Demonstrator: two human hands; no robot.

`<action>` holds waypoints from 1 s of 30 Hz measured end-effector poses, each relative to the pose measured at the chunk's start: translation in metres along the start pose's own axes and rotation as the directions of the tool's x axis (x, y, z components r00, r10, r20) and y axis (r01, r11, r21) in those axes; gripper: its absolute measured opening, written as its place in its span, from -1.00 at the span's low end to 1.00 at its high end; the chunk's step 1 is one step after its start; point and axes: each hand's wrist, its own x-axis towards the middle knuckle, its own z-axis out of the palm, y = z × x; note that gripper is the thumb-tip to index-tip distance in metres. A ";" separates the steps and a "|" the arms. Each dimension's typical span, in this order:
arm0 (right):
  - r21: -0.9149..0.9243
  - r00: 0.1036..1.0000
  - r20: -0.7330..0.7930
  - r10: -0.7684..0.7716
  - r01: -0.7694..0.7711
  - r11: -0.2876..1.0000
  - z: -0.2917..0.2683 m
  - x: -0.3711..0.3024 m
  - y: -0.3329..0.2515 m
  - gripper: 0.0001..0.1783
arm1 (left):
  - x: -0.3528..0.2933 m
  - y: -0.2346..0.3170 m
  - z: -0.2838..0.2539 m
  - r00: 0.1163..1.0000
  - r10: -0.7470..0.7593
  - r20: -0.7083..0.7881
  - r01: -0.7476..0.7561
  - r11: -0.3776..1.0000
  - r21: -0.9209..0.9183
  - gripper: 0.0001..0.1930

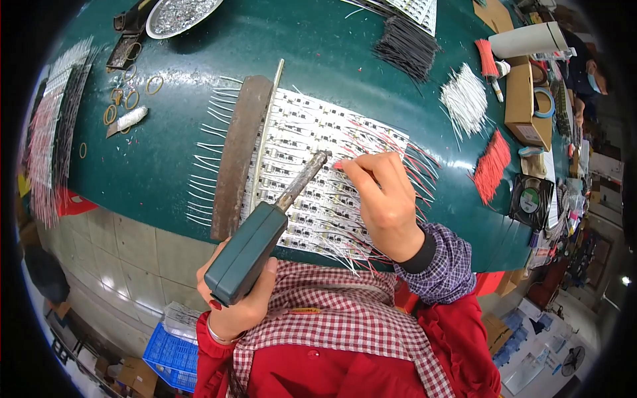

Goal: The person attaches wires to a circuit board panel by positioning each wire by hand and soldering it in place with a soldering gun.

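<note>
My left hand point(240, 302) grips the dark green handle of a soldering iron point(262, 235). Its metal tip reaches a row of small white circuit boards point(305, 142) laid side by side on the green table point(172, 152). My right hand point(381, 199) pinches a thin red wire point(340, 164) right at the iron's tip, over the boards. White wires stick out from the boards on the left, red and white wires on the right. A long rusty metal bar point(237, 156) lies across the boards' left ends.
Bundles of cut wire lie at the back right: black point(406, 46), white point(464, 99), red point(492, 166). A metal dish point(178, 14) and rubber bands point(126, 99) sit at the back left. Cardboard boxes point(524, 99) and a small fan point(531, 200) stand at the right.
</note>
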 end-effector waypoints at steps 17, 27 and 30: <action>-0.034 0.999 0.041 0.017 -0.015 0.999 0.002 0.000 -0.002 -0.62 | 0.005 0.006 -0.001 0.992 0.015 0.125 -0.031 0.991 0.132 -0.80; -0.051 1.000 0.013 -0.013 0.014 0.999 0.002 0.000 -0.004 -0.63 | -0.013 -0.005 -0.005 1.000 -0.016 0.003 0.016 1.000 0.024 -0.76; -0.031 1.000 -0.013 -0.020 0.019 0.999 0.000 -0.003 -0.009 -0.63 | -0.016 -0.008 -0.006 1.000 0.000 -0.007 0.000 1.000 0.018 -0.76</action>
